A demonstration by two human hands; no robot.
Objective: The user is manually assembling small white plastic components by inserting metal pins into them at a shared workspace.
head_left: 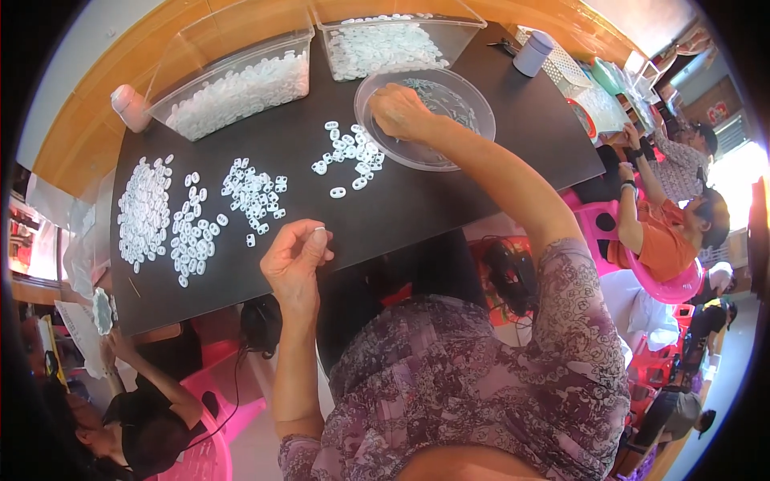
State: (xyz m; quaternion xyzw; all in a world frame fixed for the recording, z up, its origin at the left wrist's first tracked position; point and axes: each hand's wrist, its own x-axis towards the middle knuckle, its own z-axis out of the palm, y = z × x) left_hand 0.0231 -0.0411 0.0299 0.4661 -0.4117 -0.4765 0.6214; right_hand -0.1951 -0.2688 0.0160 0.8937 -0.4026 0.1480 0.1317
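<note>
My left hand (295, 260) is raised over the near edge of the dark table, thumb and fingers pinched on a small white plastic piece, of which just a sliver shows. My right hand (399, 111) reaches into a round clear shallow tray (486, 138), its fingers bent down at the left side; what they touch is hidden. Tiny clear pieces (449, 100) lie scattered in that tray. Beside it on the table is a loose group of white oval two-holed pieces (353, 151). Farther left lies a cluster of white squarish pieces (255, 192).
Two clear bins (233, 92) (385, 48) full of white pieces stand at the back. More white oval pieces (144, 212) are heaped at the left. A pink bottle (130, 108) and a lavender cup (533, 54) stand near the far corners. Other people sit on pink chairs at both sides.
</note>
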